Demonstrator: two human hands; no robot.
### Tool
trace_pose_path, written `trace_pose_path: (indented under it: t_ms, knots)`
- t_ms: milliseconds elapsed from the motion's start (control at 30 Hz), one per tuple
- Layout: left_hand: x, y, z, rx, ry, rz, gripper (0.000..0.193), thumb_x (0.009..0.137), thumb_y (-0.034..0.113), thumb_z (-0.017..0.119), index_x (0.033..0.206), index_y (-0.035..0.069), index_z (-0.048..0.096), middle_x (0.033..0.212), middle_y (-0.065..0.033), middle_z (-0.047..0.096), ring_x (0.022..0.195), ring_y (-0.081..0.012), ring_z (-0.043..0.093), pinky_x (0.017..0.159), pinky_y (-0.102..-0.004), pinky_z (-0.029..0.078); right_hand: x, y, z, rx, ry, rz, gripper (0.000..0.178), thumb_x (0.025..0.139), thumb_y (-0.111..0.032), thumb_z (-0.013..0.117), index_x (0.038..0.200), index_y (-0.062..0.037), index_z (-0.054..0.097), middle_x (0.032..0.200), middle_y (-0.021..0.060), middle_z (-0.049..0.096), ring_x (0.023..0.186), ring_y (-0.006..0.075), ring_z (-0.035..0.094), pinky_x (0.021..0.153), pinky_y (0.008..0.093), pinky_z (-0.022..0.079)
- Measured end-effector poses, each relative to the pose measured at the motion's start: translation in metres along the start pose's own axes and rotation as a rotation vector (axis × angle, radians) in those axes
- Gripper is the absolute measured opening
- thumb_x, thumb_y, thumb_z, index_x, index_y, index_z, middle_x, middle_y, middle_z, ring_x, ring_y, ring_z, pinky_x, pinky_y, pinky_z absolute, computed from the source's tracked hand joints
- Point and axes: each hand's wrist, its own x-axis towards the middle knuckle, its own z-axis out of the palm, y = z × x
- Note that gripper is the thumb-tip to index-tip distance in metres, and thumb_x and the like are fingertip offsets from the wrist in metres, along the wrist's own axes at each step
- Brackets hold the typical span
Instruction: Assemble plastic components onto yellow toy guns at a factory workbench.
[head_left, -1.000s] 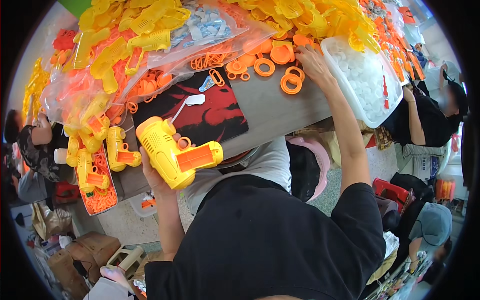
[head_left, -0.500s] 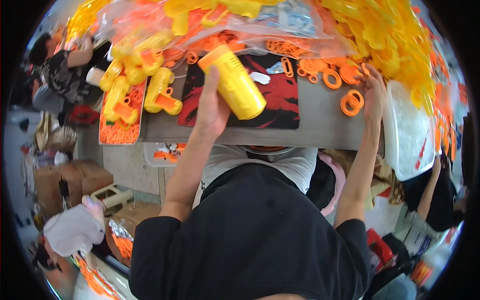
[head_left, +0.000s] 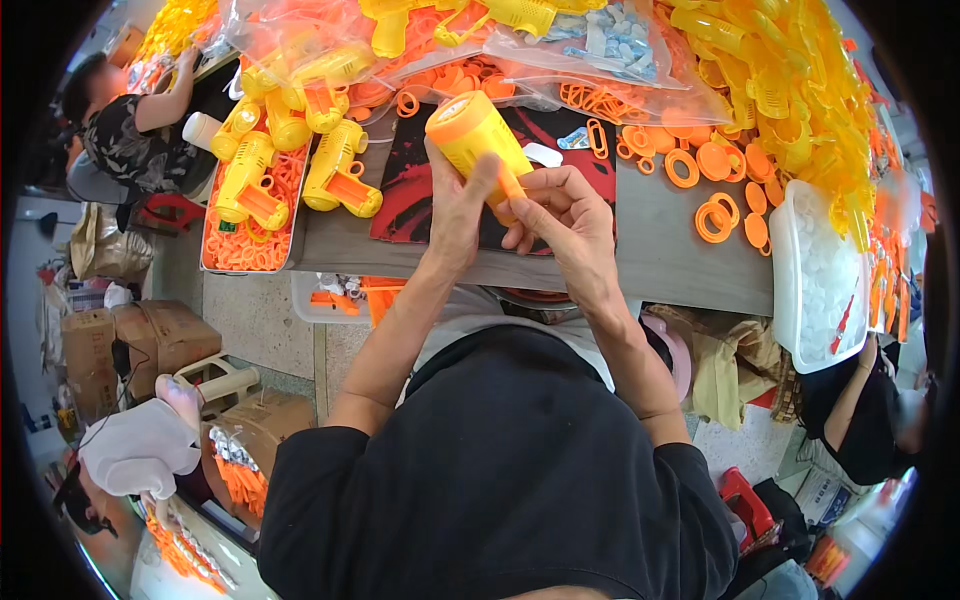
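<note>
Yellow plastic housing point(head_left: 485, 140), rounded and orange-rimmed, tilts at the frame's upper centre; my left hand point(head_left: 455, 212) grips its side, forearm slanting up, and my right hand point(head_left: 578, 222), fingers bent inward, pinches its lower end

Okay so two hands point(head_left: 575, 232), one held yellow housing point(head_left: 474, 140), one black-and-red mat point(head_left: 405, 205), one white oval piece point(head_left: 543, 154), one long orange loop point(head_left: 597, 139), one white tub point(head_left: 784, 290) far right, plus honestly way too many heaped yellow shells point(head_left: 790, 110) to count lol.
</note>
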Motion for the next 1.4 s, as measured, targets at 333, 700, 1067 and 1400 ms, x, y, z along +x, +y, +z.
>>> trace_pose_path:
  t_ms: [333,700,1067,1400]
  knots:
    - [0.001,0.013,-0.003,-0.047,0.03,-0.104,0.065,0.083,-0.004,0.071,0.137,0.007,0.037,0.113,-0.0072,0.057,0.098,-0.0169,0.063,0.084,-0.0338,0.055,0.003,0.0,0.001,-0.549,0.033,-0.325,0.052,0.089,-0.014,0.071,0.137,-0.0034,0.054,0.121,0.0176,0.061,0.113,0.0265,0.059,0.097,0.0366,0.045]
    - [-0.034,0.039,-0.049,0.309,-0.123,-0.054,0.086,0.087,0.012,0.074,0.153,0.009,0.019,0.141,-0.0123,0.044,0.131,-0.0263,0.046,0.111,-0.0425,0.038,-0.003,0.007,-0.022,-0.36,-0.091,-0.118,0.073,0.082,-0.02,0.079,0.143,0.001,0.044,0.123,0.0181,0.062,0.118,0.0265,0.06,0.102,0.0362,0.046]
    - [-0.014,0.013,-0.041,0.786,-0.224,0.154,0.073,0.07,0.006,0.089,0.128,0.003,0.045,0.11,-0.0071,0.06,0.096,-0.0156,0.062,0.088,-0.0312,0.052,-0.047,-0.018,-0.176,-1.391,0.839,-0.423,0.027,0.089,-0.002,0.061,0.116,-0.0015,0.063,0.102,0.015,0.068,0.089,0.0268,0.066,0.079,0.0368,0.054]
    - [-0.018,0.015,-0.039,0.71,-0.268,-0.029,0.079,0.07,0.005,0.088,0.138,0.002,0.047,0.12,-0.0078,0.06,0.11,-0.0174,0.061,0.098,-0.033,0.049,-0.047,-0.001,-0.26,-1.429,1.054,-0.463,0.008,0.093,-0.009,0.063,0.097,-0.0031,0.067,0.086,0.0069,0.066,0.077,0.0241,0.066,0.067,0.0333,0.053]
